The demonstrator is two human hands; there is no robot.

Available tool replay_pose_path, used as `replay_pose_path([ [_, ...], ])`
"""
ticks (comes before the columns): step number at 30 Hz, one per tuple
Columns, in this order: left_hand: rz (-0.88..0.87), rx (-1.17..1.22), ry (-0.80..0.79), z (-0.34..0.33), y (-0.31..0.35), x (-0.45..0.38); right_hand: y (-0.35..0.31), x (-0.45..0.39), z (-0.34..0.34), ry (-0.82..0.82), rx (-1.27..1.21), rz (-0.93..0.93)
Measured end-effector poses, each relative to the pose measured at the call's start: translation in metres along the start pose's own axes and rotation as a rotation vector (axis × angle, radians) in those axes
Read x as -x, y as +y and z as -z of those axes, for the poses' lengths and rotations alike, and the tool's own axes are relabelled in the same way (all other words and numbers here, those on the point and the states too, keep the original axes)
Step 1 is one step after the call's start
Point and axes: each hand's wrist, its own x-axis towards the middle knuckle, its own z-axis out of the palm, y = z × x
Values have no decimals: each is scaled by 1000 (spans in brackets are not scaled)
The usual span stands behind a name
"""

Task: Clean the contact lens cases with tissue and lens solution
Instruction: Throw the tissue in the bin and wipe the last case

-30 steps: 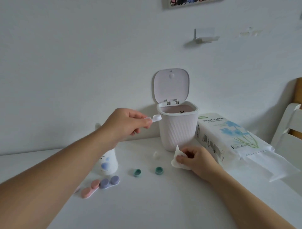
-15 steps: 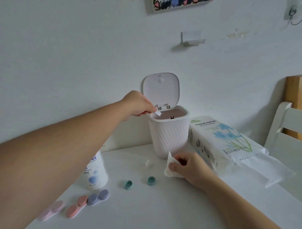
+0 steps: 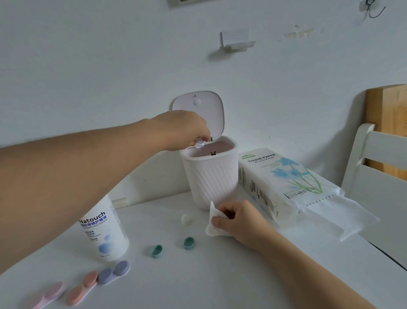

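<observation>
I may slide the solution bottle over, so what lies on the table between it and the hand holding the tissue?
In the head view, between the solution bottle and the right hand with its tissue lie two teal caps and a small white piece.

left hand (image 3: 185, 130) hid most of the small white case part (image 3: 200, 144) over the bin (image 3: 209, 176) | bin's inside unseen | solution bottle (image 3: 105, 231) top behind left forearm | pink case (image 3: 47, 294) cut by bottom edge | wall picture (image 3: 187, 1) cropped at top | chair (image 3: 378, 172) cut at right
</observation>
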Motion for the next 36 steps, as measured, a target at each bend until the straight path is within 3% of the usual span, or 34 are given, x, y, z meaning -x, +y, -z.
replay_pose_path([
  [6,-89,-157,52,5,3,8,-1,-1,0,3,3,-7],
  [11,-218,-276,261,-2,10,20,0,-1,0,-6,11,-16],
  [18,-198,-382,114,-11,15,23,0,-1,0,-9,7,-16],
  [21,-172,-365,147,-9,16,23,1,-1,-1,-7,11,-13],
  [25,14,-197,204,-2,12,29,2,-2,-1,-12,12,-16],
  [33,513,639,670,-7,35,75,3,-3,-1,5,27,-13],
  [36,624,877,759,-20,62,109,-1,-1,-1,32,56,-1],
])
